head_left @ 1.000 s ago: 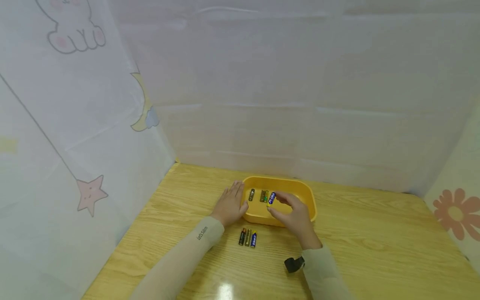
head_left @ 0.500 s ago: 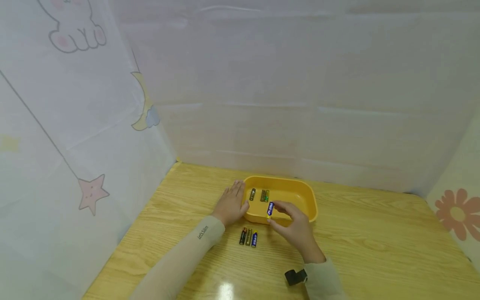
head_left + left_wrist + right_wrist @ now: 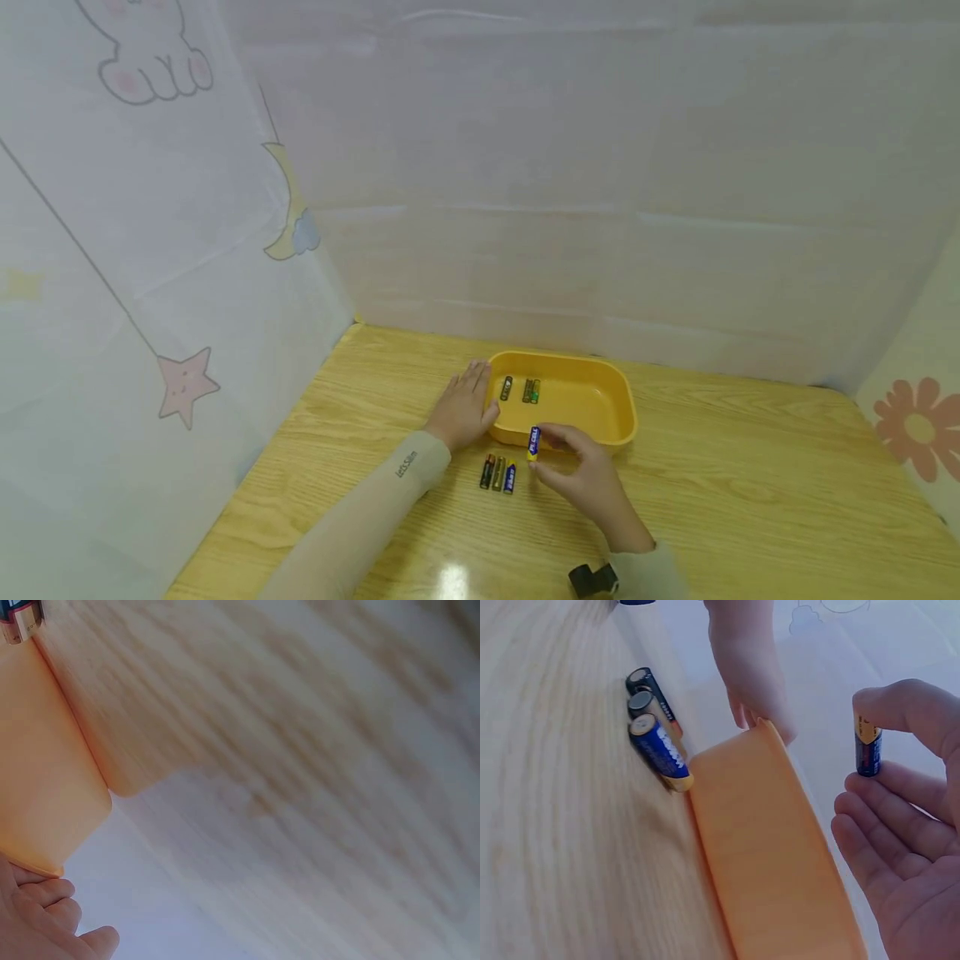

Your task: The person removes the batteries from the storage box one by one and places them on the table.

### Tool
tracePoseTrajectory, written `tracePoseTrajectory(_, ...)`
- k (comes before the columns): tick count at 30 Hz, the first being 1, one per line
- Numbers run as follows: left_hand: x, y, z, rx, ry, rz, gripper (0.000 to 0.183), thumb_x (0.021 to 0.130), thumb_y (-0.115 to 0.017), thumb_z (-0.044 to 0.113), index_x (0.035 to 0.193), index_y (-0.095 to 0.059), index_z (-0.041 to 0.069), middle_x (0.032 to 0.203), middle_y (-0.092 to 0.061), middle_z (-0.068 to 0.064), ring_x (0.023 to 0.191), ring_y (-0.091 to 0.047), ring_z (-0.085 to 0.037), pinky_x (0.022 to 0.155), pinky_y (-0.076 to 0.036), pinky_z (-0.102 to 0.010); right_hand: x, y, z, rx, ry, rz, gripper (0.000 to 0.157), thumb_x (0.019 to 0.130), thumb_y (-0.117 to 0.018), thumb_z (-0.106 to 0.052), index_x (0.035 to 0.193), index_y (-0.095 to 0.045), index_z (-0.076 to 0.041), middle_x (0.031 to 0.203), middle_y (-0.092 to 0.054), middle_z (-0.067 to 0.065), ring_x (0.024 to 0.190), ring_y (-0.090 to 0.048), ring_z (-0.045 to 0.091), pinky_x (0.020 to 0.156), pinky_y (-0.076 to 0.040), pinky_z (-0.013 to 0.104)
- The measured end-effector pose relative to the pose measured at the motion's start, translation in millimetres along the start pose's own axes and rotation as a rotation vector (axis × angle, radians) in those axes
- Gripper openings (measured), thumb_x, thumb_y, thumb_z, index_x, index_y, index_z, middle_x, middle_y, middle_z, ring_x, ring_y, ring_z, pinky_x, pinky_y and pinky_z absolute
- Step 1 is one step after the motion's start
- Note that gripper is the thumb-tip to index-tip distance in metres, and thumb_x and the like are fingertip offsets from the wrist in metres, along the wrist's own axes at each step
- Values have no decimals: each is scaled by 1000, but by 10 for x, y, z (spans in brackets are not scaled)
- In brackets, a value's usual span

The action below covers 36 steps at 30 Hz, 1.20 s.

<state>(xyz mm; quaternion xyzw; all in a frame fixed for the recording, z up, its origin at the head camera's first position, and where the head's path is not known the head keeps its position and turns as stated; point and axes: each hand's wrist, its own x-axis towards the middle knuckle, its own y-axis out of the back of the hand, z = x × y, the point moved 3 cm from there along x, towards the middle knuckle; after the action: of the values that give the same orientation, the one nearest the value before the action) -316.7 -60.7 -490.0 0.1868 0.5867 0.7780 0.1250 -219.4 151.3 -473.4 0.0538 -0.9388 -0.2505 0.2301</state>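
My right hand (image 3: 588,477) pinches a blue and yellow battery (image 3: 534,444) between thumb and fingers; in the head view it overlaps the front wall of a yellow plastic tray (image 3: 600,367). The right wrist view shows this battery (image 3: 868,747) held end to end. My left hand (image 3: 462,408) rests against the tray's left side, fingers extended along it. Inside the tray lie a dark battery (image 3: 506,388), a brown one (image 3: 527,391) and a green-marked one (image 3: 536,392). In front of the tray, a black battery (image 3: 487,472), a gold one (image 3: 498,473) and a blue one (image 3: 510,477) form a row.
The tray stands on a wood-grain table (image 3: 750,467), near its back edge. White printed sheets (image 3: 525,167) rise behind and at both sides. A black strap piece (image 3: 592,580) sits at my right wrist.
My right hand has carried the pinched battery from over the tray's inside toward me, to its front wall, near the row. The left hand stays at the tray's side.
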Motion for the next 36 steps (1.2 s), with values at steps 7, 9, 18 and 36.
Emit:
tracePoseTrajectory(7, 26, -52, -41, 5, -2, 13, 68, 107, -37, 36, 160, -19, -2, 166, -21, -18, 155, -14, -30, 123, -21, -52, -72, -70, 32, 44, -89, -41, 51, 77, -87, -5, 125, -69, -7, 122, -70, 0, 110, -67, 27, 100, -53, 48)
tracePoseTrajectory(9, 28, -61, -46, 4, -5, 15, 68, 107, -37, 37, 160, -19, -2, 166, -21, -18, 155, -14, -30, 123, -21, -52, -83, -80, 46, 40, -122, -45, 51, 77, -87, -4, 125, -69, -8, 122, -70, 0, 111, -67, 26, 101, -52, 49)
tracePoseTrajectory(18, 10, -24, -36, -11, 12, 2, 67, 107, -38, 36, 160, -20, -1, 167, -20, -17, 155, -15, -30, 124, -21, -52, -121, -193, 148, 45, -264, -104, 48, 77, -88, -10, 123, -71, -13, 119, -71, -3, 113, -65, 24, 103, -51, 49)
tracePoseTrajectory(36, 15, -30, -27, -13, 1, 15, 67, 107, -38, 35, 160, -21, -2, 166, -21, -19, 155, -16, -31, 123, -23, -53, -108, -309, 314, 91, -309, -240, 46, 81, -85, -12, 123, -70, -1, 108, -72, 7, 93, -67, 18, 79, -59, 29)
